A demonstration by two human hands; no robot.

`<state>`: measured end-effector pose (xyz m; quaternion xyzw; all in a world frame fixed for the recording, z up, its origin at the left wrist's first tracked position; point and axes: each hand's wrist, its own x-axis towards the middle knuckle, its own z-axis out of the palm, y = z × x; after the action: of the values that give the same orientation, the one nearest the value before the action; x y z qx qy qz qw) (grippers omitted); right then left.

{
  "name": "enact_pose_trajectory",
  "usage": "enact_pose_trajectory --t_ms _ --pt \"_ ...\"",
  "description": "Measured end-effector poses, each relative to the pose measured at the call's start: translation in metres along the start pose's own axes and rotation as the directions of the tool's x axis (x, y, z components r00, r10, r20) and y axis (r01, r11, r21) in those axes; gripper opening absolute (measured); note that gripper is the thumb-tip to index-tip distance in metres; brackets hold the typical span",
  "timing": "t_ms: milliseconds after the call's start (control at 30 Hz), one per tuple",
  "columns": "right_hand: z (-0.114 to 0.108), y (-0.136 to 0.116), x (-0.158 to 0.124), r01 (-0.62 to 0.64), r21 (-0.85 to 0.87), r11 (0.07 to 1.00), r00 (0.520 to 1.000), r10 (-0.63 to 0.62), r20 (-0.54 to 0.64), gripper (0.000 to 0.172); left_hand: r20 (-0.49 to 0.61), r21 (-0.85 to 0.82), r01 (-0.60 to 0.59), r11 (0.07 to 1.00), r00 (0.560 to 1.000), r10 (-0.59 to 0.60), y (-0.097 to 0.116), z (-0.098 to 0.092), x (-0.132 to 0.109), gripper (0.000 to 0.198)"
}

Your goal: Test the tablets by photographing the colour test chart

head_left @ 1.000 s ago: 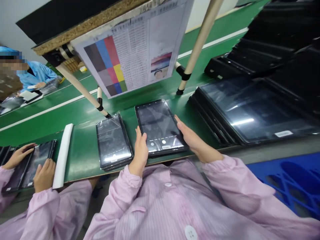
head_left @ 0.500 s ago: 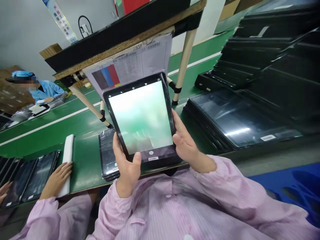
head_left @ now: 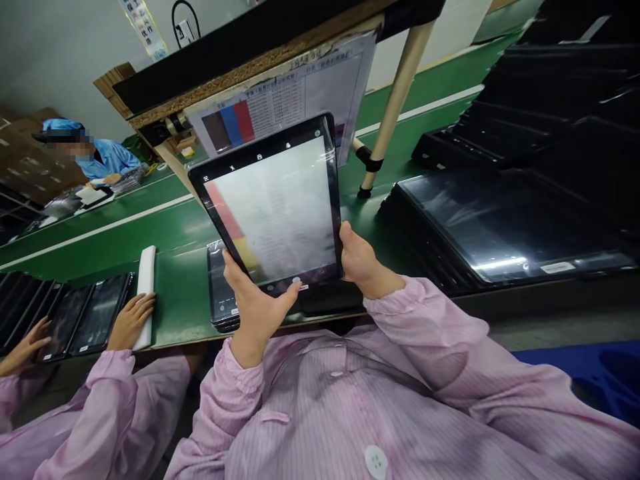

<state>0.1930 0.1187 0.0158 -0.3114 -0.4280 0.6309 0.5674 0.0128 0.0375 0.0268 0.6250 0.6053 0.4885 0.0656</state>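
Observation:
A black tablet [head_left: 275,207] is held up and tilted in front of me, its lit screen showing a camera picture of a pale page with a pink and yellow strip. My left hand [head_left: 263,303] grips its lower left corner, the thumb lying over the bottom of the screen by the round shutter button. My right hand [head_left: 363,260] closes on the lower right edge, most of its fingers hidden behind. Behind the tablet hangs a printed sheet [head_left: 320,87] with colour blocks. Partly hidden below my left hand lies a small stack of tablets [head_left: 220,293].
Stacked dark tablets [head_left: 520,227] fill the green bench [head_left: 185,280] at right. A shelf on tan pipe legs [head_left: 400,100] stands ahead. At left, a co-worker's hands [head_left: 133,320] rest by a white foam strip [head_left: 146,280] and more tablets [head_left: 100,313]. Another person in blue [head_left: 107,160] sits across.
The tablet has tilted and risen slightly; its screen went from a blurred green-white picture to a page with coloured blocks. My left thumb moved onto the bottom of the screen. The view shifted.

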Motion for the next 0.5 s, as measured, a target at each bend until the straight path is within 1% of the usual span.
enact_pose_trajectory --t_ms 100,200,300,367,400,433,467,500 --pt "-0.002 0.003 0.0 -0.004 0.046 0.999 0.998 0.001 0.058 0.072 -0.024 0.092 -0.05 0.995 0.998 0.052 -0.003 -0.002 -0.001 0.139" --pt "-0.003 0.005 0.0 -0.001 0.083 0.997 0.996 -0.007 0.09 0.065 -0.042 0.146 -0.061 0.987 0.997 0.068 -0.004 0.003 -0.002 0.137" --pt "-0.004 0.006 0.001 0.018 0.092 0.996 0.996 -0.025 0.083 0.058 -0.049 0.155 -0.063 0.986 0.996 0.072 -0.004 0.011 -0.002 0.139" --pt "-0.003 0.006 0.001 0.008 0.068 0.998 0.999 -0.011 0.049 0.055 -0.042 0.132 -0.049 0.99 0.998 0.055 -0.012 0.011 -0.004 0.143" --pt "-0.003 0.006 0.001 -0.001 0.053 0.999 1.0 -0.001 0.031 0.054 -0.029 0.104 -0.032 0.994 0.999 0.035 -0.02 0.007 -0.005 0.142" --pt "-0.002 0.006 0.001 -0.008 0.04 0.999 1.0 0.007 0.019 0.055 -0.006 0.069 -0.011 0.998 1.0 0.012 -0.03 -0.001 -0.005 0.138" --pt "-0.002 0.005 0.0 -0.012 0.034 0.999 1.0 0.012 0.019 0.057 0.013 0.031 0.012 0.999 1.0 -0.012 -0.044 -0.013 -0.005 0.13" --pt "-0.001 0.005 -0.001 -0.007 0.037 0.999 1.0 0.006 0.027 0.06 0.05 -0.013 0.03 0.999 0.998 -0.029 -0.06 -0.031 -0.004 0.118"
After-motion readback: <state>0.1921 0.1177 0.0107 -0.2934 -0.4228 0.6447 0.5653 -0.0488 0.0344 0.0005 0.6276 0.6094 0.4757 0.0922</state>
